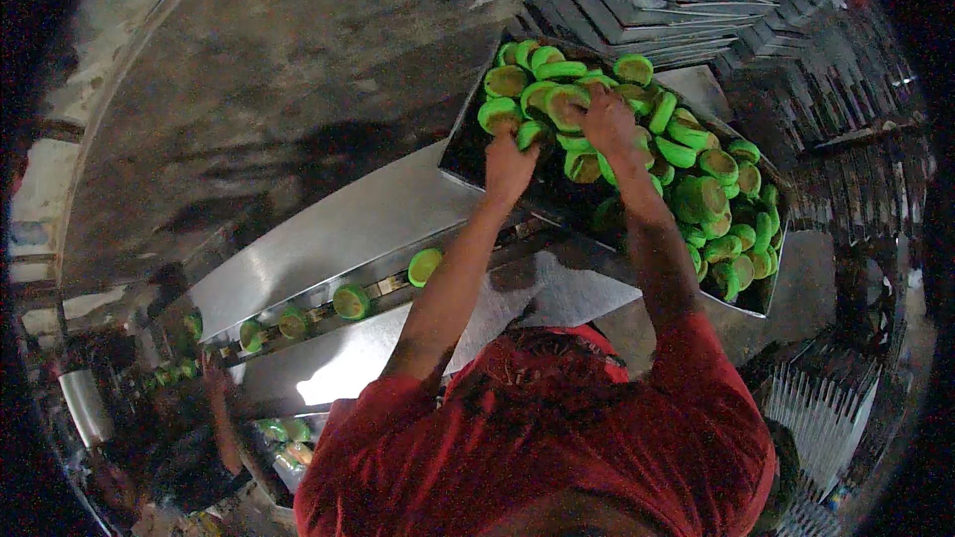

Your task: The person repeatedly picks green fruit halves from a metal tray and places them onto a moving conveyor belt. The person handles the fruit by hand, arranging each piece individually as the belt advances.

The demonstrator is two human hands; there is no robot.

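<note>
Rounds (pixel 711 197), green with brown faces, lie heaped in a dark tray (pixel 468 154) in front of me, most of them toward its right side. My left hand (pixel 510 164) reaches in over the near edge at the left end, its fingers (pixel 507 135) bent down between two rounds; I cannot tell whether they are clamped on either. My right hand (pixel 611 129) is over the heap, farther right, with its fingertips touching a round that tilts its brown face up toward me; I cannot tell how firmly they have it, as part of the contact is hidden.

Left of my left forearm, a narrow channel (pixel 383 286) slants away to the lower left between an upper sheet (pixel 328 224) and a lower sheet (pixel 383 346) of shiny metal. More rounds sit along it in a line, spaced apart. Near its far end is a co-worker's arm (pixel 224 408). Dark stacks (pixel 676 0) rise beyond the tray. My shirt (pixel 537 457) is red.
</note>
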